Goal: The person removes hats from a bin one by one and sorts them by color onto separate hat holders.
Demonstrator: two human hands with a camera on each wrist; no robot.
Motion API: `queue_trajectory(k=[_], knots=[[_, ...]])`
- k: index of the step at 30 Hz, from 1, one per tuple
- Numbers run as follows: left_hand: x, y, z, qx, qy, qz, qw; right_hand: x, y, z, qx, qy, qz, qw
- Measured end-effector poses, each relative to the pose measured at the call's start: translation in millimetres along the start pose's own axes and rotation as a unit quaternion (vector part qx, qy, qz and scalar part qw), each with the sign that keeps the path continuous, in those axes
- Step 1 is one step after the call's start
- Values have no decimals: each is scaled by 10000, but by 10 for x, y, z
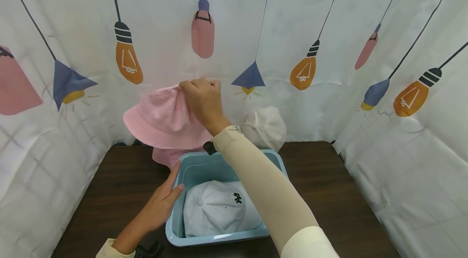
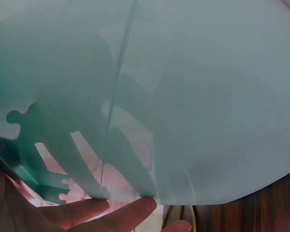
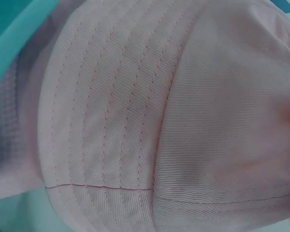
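A pink bucket hat (image 1: 166,118) hangs above the back left of the tub, its crown gripped by my right hand (image 1: 204,103). Its stitched brim (image 3: 106,111) fills much of the right wrist view. My left hand (image 1: 159,207) holds the left rim of a light blue plastic tub (image 1: 173,225), thumb over the rim and fingers against the outer wall. In the tub lies a white baseball cap (image 1: 212,209) with a black embroidered mark. The right forearm hides part of the tub. More pink cloth (image 1: 166,156) shows below the held hat, behind the tub.
A cream-white hat (image 1: 267,128) sits behind the tub at the right, partly behind the right forearm. The dark wooden table (image 1: 329,201) extends on both sides of the tub. White curtains (image 1: 234,18) printed with lamps stand close behind and on both sides.
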State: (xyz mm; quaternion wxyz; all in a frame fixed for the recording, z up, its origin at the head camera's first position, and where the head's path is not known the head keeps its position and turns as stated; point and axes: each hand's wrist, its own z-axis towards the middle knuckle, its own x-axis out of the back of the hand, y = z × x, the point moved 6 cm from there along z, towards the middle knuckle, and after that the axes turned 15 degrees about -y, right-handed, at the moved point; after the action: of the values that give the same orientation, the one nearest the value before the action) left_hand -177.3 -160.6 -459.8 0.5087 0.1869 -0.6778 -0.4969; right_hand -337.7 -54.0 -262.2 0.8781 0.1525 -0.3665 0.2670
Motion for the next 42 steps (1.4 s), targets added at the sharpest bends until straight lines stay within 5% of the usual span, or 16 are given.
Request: queue_trajectory(k=[15, 24, 28, 31, 35, 42], knots=[[-16, -4, 16, 37, -24, 8, 10000, -212, -6, -294, 222, -167, 148, 9995], [0, 1, 3, 130, -12, 119, 9998, -301, -38, -402, 344, -693, 289, 9966], [30, 7, 5, 368, -156, 35, 9992, -284, 57, -424, 137, -1088, 959, 9893], [108, 7, 0, 523, -65, 67, 9986, -279, 222, -483, -353, -1379, 1893, 9715], [359, -46, -33, 787, 643, 376, 9941, -347, 492, -640, -1343, -1608, 2973, 9315], [972, -322, 6, 1486, 1937, 114, 9697, -699, 769, -1036, -3035, -2535, 3298, 8572]])
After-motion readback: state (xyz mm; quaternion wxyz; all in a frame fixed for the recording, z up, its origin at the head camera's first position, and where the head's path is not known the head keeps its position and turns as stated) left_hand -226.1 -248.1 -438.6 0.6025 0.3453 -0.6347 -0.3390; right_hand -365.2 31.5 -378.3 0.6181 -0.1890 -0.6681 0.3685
